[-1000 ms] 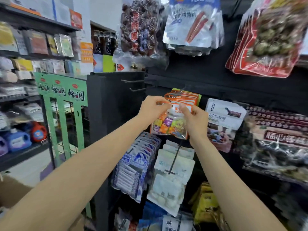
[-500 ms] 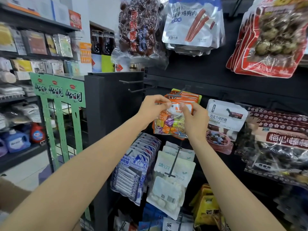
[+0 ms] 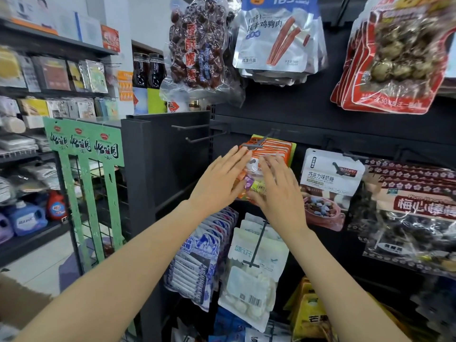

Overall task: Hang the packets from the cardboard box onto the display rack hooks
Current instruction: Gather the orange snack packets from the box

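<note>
A stack of orange-topped candy packets hangs on a black hook of the dark display rack. The front packet shows coloured sweets through a clear window. My left hand lies flat against its left side with straight fingers. My right hand presses flat on its right side. A corner of the cardboard box shows at the lower left.
Two bare hooks stick out left of the orange packets. White chocolate-candy packets hang to the right, blue-and-white packets and white packets below. A green stand and store shelves stand at the left.
Both hands have let go of the packet's top corners and now lie flat against the packet, which hangs on the hook with the stack.
</note>
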A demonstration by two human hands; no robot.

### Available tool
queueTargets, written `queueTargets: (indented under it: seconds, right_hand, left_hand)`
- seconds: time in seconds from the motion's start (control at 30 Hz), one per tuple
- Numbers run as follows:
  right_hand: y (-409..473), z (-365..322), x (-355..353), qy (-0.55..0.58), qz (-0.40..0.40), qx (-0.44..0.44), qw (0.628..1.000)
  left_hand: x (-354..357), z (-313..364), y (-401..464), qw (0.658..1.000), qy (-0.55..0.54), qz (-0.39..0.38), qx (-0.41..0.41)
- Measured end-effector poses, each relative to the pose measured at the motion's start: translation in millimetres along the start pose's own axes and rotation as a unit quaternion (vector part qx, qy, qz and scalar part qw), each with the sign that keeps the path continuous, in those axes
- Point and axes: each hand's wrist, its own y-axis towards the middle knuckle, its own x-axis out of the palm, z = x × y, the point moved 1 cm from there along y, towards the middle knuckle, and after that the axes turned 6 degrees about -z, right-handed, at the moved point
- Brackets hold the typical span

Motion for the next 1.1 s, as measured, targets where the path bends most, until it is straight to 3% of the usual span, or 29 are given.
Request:
queueTargets:
  seconds: [0.1, 0.23, 0.43, 0.6, 0.67, 0.73, 0.87, 1.1]
  right_hand:
    - [2.1, 2.4, 1.1, -0.041, -0.005, 0.003, 0.999]
    - [9.2, -0.6, -0.3, -0.059, -0.036, 0.019, 0.997]
    - [4.7, -11.0, -0.3, -0.076, 0.014, 0.03, 0.997]
    - [-16.2, -33.0, -3.3, 0.014, 0.076, -0.005, 0.997]
    - [-21.7, -48.5, 0.7, 0.057, 0.066, -0.033, 0.996]
    - [-23.4, -69.9, 5.3, 0.091, 0.011, -0.058, 0.994]
    - [-26.6, -126.1, 27.6, 0.148, -0.189, -0.09, 0.967]
    - [-62.6, -261.7, 89.6, 0.274, -0.393, -0.154, 0.864]
  left_hand:
    - [1.4, -5.3, 2.0, 0.995, 0.062, -0.08, -0.013]
    - [-1.8, 0.5, 14.0, 0.988, 0.089, -0.118, -0.042]
    - [-15.9, 15.0, 11.8, 0.992, 0.061, -0.081, -0.08]
    - [-25.3, 6.4, -15.6, 0.995, -0.007, -0.001, -0.102]
    - [-27.4, -4.8, -32.7, 0.993, -0.005, -0.008, -0.12]
    - [-30.1, -17.6, -53.9, 0.99, 0.008, -0.037, -0.136]
    - [-34.8, -53.4, -115.1, 0.973, -0.003, -0.109, -0.206]
    - [-36.5, -139.4, -281.7, 0.874, -0.042, -0.246, -0.416]
